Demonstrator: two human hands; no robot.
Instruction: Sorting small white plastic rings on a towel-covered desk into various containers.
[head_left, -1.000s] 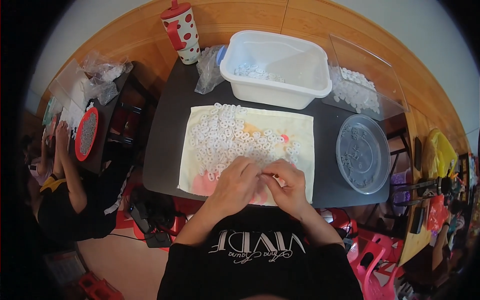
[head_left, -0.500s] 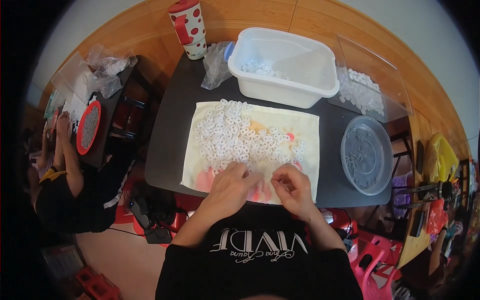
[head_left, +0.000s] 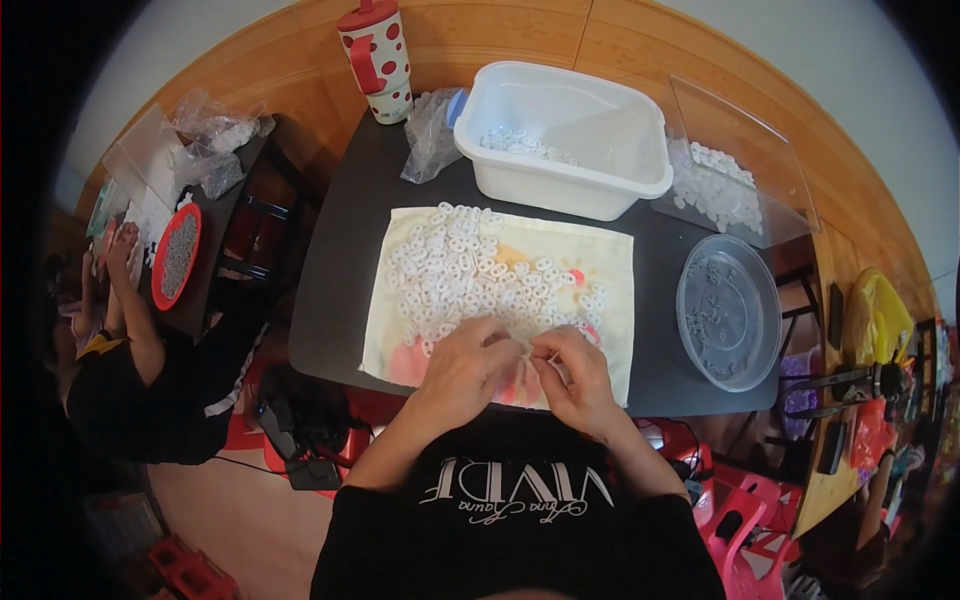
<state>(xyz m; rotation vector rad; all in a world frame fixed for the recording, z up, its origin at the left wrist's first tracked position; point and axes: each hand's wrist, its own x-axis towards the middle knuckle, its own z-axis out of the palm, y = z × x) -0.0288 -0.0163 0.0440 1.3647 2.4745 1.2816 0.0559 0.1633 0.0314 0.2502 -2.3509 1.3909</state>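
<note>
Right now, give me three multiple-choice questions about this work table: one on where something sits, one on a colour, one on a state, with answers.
1. Where is the white plastic tub?
A. beyond the cloth
B. on the floor
C. on the person's lap

2. What colour are the spots on the lidded cup?
A. blue
B. red
C. green

3. How are both hands placed?
A. raised in the air
B. inside the tub
C. down at the cloth's near edge

Answers: 1 A, the tub stands behind the cloth. 2 B, red dots on white. 3 C, left hand and right hand rest among the small white rings.
</note>
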